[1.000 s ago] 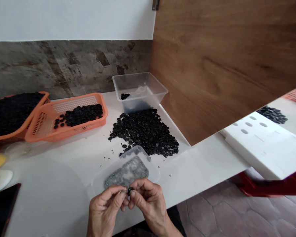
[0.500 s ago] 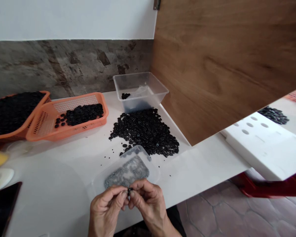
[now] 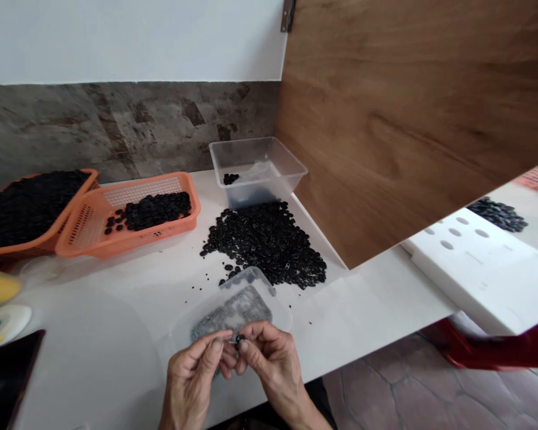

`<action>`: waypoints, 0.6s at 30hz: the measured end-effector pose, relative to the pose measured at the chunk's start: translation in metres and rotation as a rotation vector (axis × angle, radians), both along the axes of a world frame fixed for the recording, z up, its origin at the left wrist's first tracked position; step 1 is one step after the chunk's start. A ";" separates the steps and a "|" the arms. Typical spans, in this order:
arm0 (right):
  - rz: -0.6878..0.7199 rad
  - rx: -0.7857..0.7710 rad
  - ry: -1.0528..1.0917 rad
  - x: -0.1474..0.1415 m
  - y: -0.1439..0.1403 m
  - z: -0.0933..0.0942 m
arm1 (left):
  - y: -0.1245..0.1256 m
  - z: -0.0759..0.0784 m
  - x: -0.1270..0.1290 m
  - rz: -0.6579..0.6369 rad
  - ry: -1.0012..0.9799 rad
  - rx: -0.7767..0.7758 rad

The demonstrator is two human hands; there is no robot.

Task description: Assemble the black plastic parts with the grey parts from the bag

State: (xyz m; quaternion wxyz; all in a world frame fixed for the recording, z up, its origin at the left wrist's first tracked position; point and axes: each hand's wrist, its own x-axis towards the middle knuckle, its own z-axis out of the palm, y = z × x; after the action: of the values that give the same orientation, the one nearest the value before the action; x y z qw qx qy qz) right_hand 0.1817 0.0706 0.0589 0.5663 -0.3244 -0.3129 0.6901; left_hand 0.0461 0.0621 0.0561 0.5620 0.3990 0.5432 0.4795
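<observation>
My left hand and my right hand meet at the table's near edge, fingertips pinched together on one small black plastic piece. Just beyond them lies a shallow clear lid holding a layer of small grey metal parts. Farther back a loose heap of black pieces spreads over the white table. A clear plastic tub with a few black pieces stands behind the heap.
Two orange baskets sit at the left: one part filled with black pieces, the other heaped full. A phone and a white object lie at the near left. A wooden panel rises on the right, white foam block beyond.
My hands have stayed together on the small black piece, the fingers shifting slightly. The view has tipped up a little; nothing on the table has moved.
</observation>
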 end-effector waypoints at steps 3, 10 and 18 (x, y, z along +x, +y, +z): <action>0.005 0.004 -0.027 0.001 -0.001 -0.001 | 0.000 -0.003 -0.004 -0.030 0.040 0.004; -0.031 0.003 -0.214 0.011 0.002 -0.004 | 0.053 0.012 -0.030 0.094 0.607 0.194; -0.010 0.024 -0.196 0.016 0.006 -0.007 | 0.190 0.008 -0.015 -0.294 1.267 0.233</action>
State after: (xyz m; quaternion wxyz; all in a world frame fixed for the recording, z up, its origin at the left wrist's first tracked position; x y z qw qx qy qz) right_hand 0.1979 0.0761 0.0523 0.5403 -0.3850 -0.3734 0.6485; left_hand 0.0311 0.2522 0.0642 0.1463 0.7322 0.6532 0.1257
